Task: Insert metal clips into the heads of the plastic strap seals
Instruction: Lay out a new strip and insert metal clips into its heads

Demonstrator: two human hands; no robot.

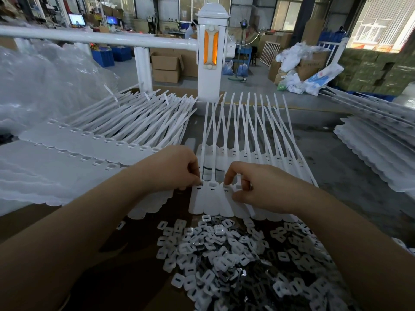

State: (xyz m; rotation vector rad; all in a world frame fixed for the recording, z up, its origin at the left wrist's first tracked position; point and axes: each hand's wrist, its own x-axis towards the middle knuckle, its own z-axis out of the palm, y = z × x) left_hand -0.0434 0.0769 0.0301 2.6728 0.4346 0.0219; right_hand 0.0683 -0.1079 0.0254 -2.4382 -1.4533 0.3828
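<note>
Strap seals (pixel 215 194) lie in a joined row before you, light and floppy, so steady them by their stiff heads, where your left hand (pixel 177 169) seems to pinch a clip and your right hand (pixel 251 185) pinches a neighbouring head.

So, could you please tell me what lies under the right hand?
The right hand covers heads of the white strap seals; whether it holds a metal clip is hidden.

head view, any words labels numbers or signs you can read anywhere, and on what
None can be read.
Monitors at the back left: screens lit, content too blurred.
Blue and white bag on the right: print too blurred.
Strap seals under the left hand and right hand: no print visible.
</note>
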